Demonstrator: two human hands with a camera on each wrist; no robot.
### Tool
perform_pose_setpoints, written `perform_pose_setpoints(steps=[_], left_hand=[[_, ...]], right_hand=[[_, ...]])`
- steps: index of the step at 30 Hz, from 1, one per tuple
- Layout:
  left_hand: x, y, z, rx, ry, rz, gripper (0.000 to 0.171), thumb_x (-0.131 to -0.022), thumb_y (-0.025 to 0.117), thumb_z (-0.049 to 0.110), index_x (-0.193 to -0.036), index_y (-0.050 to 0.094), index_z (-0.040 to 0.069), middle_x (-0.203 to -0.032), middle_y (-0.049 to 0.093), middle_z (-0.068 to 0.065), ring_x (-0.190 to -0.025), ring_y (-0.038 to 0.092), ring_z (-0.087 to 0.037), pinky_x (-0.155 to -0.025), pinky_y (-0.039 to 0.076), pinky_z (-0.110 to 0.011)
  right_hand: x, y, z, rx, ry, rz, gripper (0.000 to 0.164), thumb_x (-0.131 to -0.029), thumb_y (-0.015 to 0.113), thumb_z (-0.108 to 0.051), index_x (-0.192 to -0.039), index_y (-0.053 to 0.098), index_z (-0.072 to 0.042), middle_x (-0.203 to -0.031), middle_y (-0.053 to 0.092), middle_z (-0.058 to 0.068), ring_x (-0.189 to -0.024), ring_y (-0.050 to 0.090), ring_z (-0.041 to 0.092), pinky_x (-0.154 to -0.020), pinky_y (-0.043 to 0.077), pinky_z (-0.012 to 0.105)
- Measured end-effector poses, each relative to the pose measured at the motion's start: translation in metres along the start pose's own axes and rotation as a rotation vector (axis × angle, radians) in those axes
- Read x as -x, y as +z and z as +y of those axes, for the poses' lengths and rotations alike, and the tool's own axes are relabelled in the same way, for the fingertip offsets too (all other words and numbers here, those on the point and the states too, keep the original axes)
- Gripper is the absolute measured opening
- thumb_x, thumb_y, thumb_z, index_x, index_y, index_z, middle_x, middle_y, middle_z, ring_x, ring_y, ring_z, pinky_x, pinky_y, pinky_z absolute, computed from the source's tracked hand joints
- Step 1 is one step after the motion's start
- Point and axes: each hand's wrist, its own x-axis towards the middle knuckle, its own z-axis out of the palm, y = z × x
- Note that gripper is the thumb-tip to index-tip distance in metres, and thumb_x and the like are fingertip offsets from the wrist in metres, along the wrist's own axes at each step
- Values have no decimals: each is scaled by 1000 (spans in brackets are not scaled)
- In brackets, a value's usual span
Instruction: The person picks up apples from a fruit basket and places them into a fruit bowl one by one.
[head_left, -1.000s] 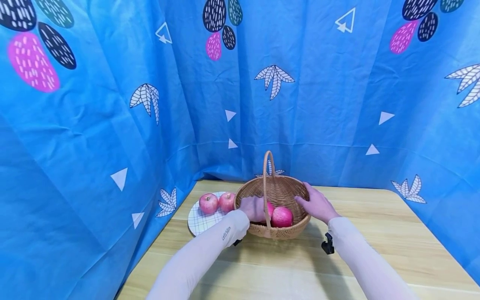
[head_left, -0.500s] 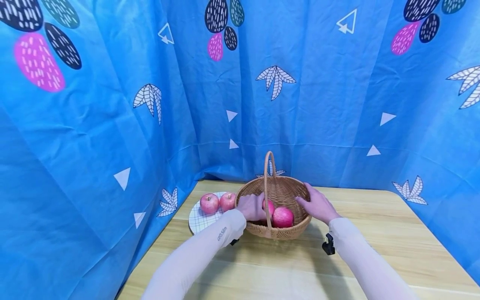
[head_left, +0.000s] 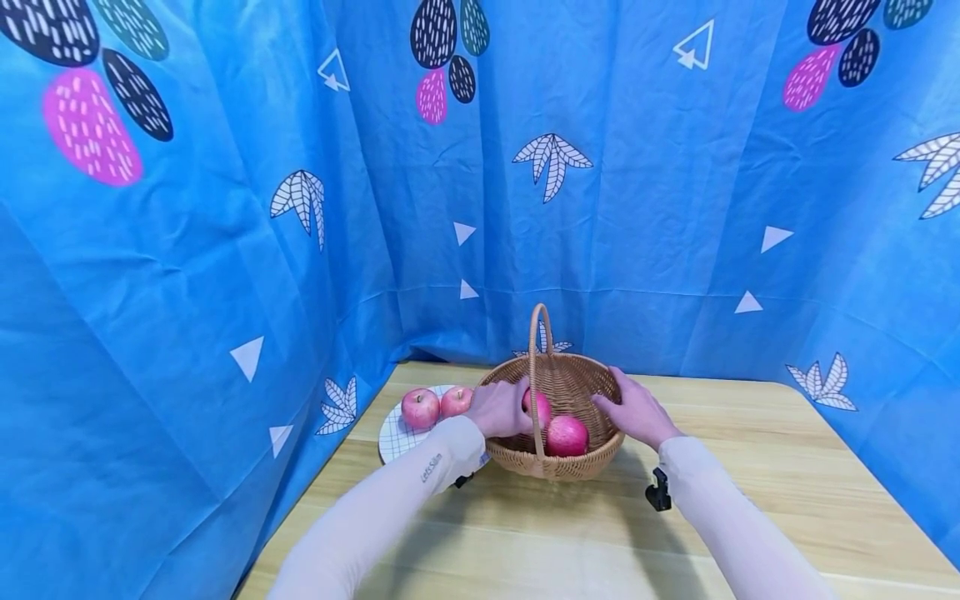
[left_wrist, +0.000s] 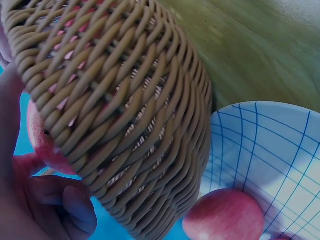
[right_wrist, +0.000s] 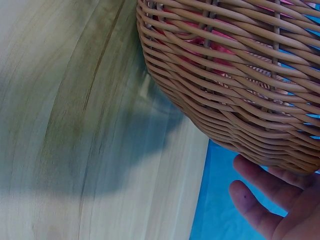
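Note:
A wicker basket (head_left: 566, 375) with a tall arched handle stands on the table. My left hand (head_left: 497, 410) reaches over its left rim and holds a red apple (head_left: 540, 407) beside the handle. In the left wrist view that apple (left_wrist: 42, 140) shows past the rim, against the fingers. Another red apple (head_left: 567, 436) lies in the basket. My right hand (head_left: 641, 408) grips the right rim, thumb inside and fingers outside. The right wrist view shows some of its fingers (right_wrist: 265, 182) along the basket wall.
Left of the basket, a round white plate (head_left: 393, 442) with blue grid lines carries two apples (head_left: 420, 408). The wooden table (head_left: 750, 467) reaches back to a blue patterned curtain (head_left: 637, 250).
My left hand has drawn slightly left and up, and the apple in it has shifted the same way. The right hand stays on the rim.

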Motion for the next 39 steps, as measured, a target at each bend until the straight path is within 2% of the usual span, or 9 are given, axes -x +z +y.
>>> perform_pose_setpoints(steps=[7, 14, 20, 28, 32, 39], left_hand=[[3, -10, -3, 10, 10, 0, 52, -78, 71, 64, -106, 53, 24, -72, 59, 6, -65, 57, -14, -49, 43, -33], [8, -17, -9, 65, -10, -8, 66, -77, 69, 55, -135, 53, 28, -85, 63, 7, -73, 59, -13, -52, 45, -30], [12, -24, -14, 91, 5, -8, 63, -76, 66, 53, -131, 54, 27, -90, 64, 6, -73, 57, -12, -55, 45, -29], [18, -39, -18, 84, 8, 11, 56, -76, 64, 57, -123, 54, 30, -85, 61, 7, -70, 57, -14, -54, 44, -31], [23, -46, -22, 122, 12, 20, 56, -76, 65, 57, -124, 55, 31, -86, 63, 8, -72, 58, -13, -56, 45, -31], [29, -55, -32, 142, -27, -1, 64, -75, 66, 58, -130, 53, 29, -89, 65, 6, -73, 59, -14, -60, 46, -32]], right_hand=[[-2, 2, 2, 3, -3, -2, 89, -98, 52, -56, -161, 14, -5, -157, 33, 30, -140, 39, 50, -111, 32, 65], [-3, 2, 2, 7, -6, -1, 88, -99, 52, -55, -161, 15, -4, -156, 34, 30, -140, 39, 50, -112, 32, 65], [-3, 2, 2, 17, -9, 0, 88, -99, 52, -55, -160, 15, -4, -156, 35, 30, -139, 40, 50, -111, 32, 65], [-2, 2, 3, 20, -14, 9, 87, -99, 54, -53, -160, 16, -4, -155, 36, 29, -139, 41, 50, -111, 33, 64], [-1, 3, 5, 33, -15, 19, 87, -99, 54, -53, -160, 18, -3, -155, 37, 30, -138, 42, 50, -111, 33, 64], [-3, 4, 7, 17, 4, 11, 89, -98, 54, -56, -161, 16, -6, -156, 36, 29, -138, 42, 49, -111, 34, 64]])
